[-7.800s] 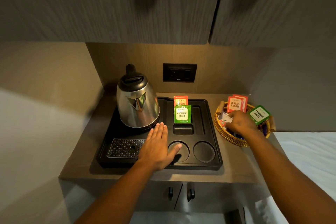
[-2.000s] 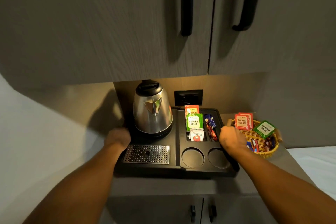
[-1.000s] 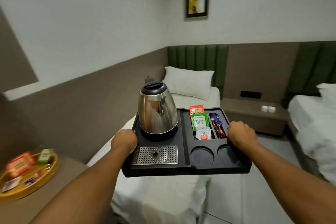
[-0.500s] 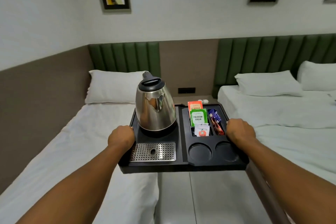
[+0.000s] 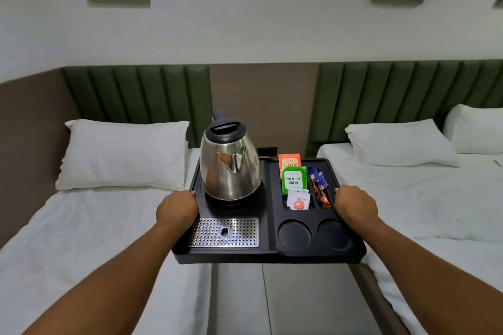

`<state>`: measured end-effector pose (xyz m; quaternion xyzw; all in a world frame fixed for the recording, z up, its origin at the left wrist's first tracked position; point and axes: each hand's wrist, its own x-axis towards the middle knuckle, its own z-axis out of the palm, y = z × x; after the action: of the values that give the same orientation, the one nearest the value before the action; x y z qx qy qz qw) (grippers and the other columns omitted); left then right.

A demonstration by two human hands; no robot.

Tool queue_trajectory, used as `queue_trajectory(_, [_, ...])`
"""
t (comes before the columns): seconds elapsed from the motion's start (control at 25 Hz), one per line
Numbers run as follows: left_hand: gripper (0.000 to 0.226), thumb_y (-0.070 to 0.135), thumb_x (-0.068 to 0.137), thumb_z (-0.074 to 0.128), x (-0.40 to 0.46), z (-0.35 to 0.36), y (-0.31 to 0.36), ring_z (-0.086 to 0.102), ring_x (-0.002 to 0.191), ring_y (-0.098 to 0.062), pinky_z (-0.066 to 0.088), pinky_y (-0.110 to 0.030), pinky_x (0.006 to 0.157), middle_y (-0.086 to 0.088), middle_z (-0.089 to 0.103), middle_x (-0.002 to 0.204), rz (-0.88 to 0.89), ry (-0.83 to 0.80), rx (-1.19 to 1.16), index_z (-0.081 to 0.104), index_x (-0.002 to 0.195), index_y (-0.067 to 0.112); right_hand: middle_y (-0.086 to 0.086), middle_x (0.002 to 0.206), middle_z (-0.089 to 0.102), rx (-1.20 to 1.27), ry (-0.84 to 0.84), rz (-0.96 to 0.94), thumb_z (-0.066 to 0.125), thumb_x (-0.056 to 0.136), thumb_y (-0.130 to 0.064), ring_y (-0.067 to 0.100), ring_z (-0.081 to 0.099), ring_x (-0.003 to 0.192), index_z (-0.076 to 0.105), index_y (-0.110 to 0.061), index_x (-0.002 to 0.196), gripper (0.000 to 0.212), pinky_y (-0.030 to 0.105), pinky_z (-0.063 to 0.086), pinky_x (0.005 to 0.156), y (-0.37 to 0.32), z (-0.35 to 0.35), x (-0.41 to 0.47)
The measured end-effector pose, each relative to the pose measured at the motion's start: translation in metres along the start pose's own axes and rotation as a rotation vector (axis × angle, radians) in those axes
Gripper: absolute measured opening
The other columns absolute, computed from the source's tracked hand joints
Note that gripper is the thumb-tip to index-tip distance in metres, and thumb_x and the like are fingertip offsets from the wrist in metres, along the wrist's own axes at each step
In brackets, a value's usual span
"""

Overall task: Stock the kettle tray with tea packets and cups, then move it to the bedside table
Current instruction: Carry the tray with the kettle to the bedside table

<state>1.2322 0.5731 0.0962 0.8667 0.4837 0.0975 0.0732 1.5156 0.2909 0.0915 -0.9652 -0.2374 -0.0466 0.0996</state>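
Both hands, left (image 5: 177, 209) and right (image 5: 355, 205), clamp the tray (image 5: 268, 251) edges; packets (image 5: 294, 181) stocked between my fingers, cup wells (image 5: 294, 234) empty (no cups yet), bedside table unreached.

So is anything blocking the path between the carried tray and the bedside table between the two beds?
Nothing visible does. The tray, held by the left hand and right hand, faces an open aisle between the beds. The bedside table itself is hidden behind the kettle and tray.
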Motion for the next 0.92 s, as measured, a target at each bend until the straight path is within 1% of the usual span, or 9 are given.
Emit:
queue_trajectory(0.16, [0.046, 0.032, 0.106, 0.031, 0.133, 0.037, 0.043, 0.063, 0.085, -0.033, 0.043, -0.035, 0.066, -0.015, 0.069, 0.097, -0.029, 0.007, -0.029, 0.07, 0.101, 0.008, 0.012, 0.095, 0.07, 0.041, 0.043, -0.041, 0.041, 0.097, -0.026, 0.03, 0.066, 0.084, 0.067, -0.01, 0.096, 0.03, 0.032, 0.043, 0.064, -0.027, 0.038, 0.153])
queue_trajectory(0.32, [0.05, 0.037, 0.105, 0.031, 0.259, 0.076, 0.07, 0.052, 0.072, -0.028, 0.041, -0.034, 0.065, -0.013, 0.068, 0.091, -0.12, 0.003, -0.071, 0.07, 0.095, 0.008, 0.014, 0.09, 0.071, 0.069, 0.04, -0.05, 0.043, 0.097, -0.025, 0.033, 0.066, 0.079, 0.067, -0.006, 0.09, 0.032, 0.032, 0.04, 0.061, -0.064, 0.088, 0.293])
queue_trajectory(0.4, [0.051, 0.038, 0.105, 0.03, 0.317, 0.097, 0.079, 0.055, 0.072, -0.03, 0.041, -0.034, 0.065, -0.013, 0.068, 0.089, -0.146, -0.019, -0.063, 0.07, 0.095, 0.008, 0.015, 0.087, 0.071, 0.066, 0.014, -0.061, 0.042, 0.099, -0.024, 0.033, 0.067, 0.078, 0.067, -0.004, 0.089, 0.033, 0.032, 0.04, 0.061, -0.085, 0.114, 0.35])
queue_trajectory(0.52, [0.05, 0.039, 0.105, 0.03, 0.411, 0.138, 0.091, 0.064, 0.087, -0.036, 0.044, -0.036, 0.07, -0.016, 0.07, 0.097, -0.168, -0.04, -0.064, 0.069, 0.096, 0.009, 0.012, 0.083, 0.072, 0.033, -0.016, -0.088, 0.037, 0.1, -0.028, 0.029, 0.067, 0.072, 0.067, -0.007, 0.084, 0.039, 0.03, 0.044, 0.058, -0.115, 0.168, 0.439])
queue_trajectory(0.6, [0.045, 0.035, 0.104, 0.031, 0.466, 0.176, 0.095, 0.066, 0.089, -0.035, 0.044, -0.036, 0.069, -0.013, 0.07, 0.096, -0.139, -0.071, -0.01, 0.068, 0.094, 0.012, 0.009, 0.08, 0.071, 0.023, -0.075, -0.105, 0.035, 0.101, -0.031, 0.025, 0.066, 0.067, 0.066, -0.01, 0.082, 0.042, 0.03, 0.046, 0.057, -0.13, 0.21, 0.485])
queue_trajectory(0.68, [0.042, 0.031, 0.104, 0.029, 0.525, 0.227, 0.099, 0.067, 0.089, -0.032, 0.042, -0.036, 0.068, -0.01, 0.071, 0.095, -0.075, -0.128, 0.063, 0.065, 0.094, 0.014, 0.005, 0.079, 0.071, -0.011, -0.104, -0.1, 0.034, 0.101, -0.033, 0.022, 0.066, 0.066, 0.065, -0.013, 0.085, 0.04, 0.029, 0.045, 0.055, -0.14, 0.26, 0.537])
queue_trajectory(0.8, [0.045, 0.035, 0.104, 0.023, 0.598, 0.303, 0.098, 0.068, 0.086, -0.032, 0.039, -0.036, 0.066, -0.009, 0.071, 0.091, -0.067, -0.174, 0.112, 0.061, 0.091, 0.015, 0.003, 0.084, 0.07, 0.013, -0.249, -0.028, 0.032, 0.101, -0.035, 0.021, 0.068, 0.073, 0.06, -0.015, 0.099, 0.034, 0.028, 0.043, 0.056, -0.155, 0.334, 0.602])
queue_trajectory(0.88, [0.042, 0.037, 0.103, 0.027, 0.64, 0.366, 0.098, 0.068, 0.081, -0.035, 0.04, -0.036, 0.063, -0.01, 0.07, 0.084, -0.118, -0.221, 0.113, 0.06, 0.087, 0.016, 0.004, 0.094, 0.067, 0.023, -0.313, 0.005, 0.031, 0.099, -0.029, 0.025, 0.065, 0.082, 0.056, -0.017, 0.106, 0.028, 0.032, 0.041, 0.061, -0.162, 0.391, 0.644])
queue_trajectory(0.92, [0.04, 0.036, 0.103, 0.03, 0.657, 0.396, 0.097, 0.069, 0.08, -0.036, 0.041, -0.036, 0.063, -0.009, 0.07, 0.082, -0.13, -0.233, 0.107, 0.06, 0.086, 0.016, 0.006, 0.097, 0.066, 0.038, -0.315, -0.002, 0.031, 0.098, -0.027, 0.028, 0.064, 0.085, 0.056, -0.017, 0.108, 0.028, 0.034, 0.039, 0.062, -0.164, 0.421, 0.662])
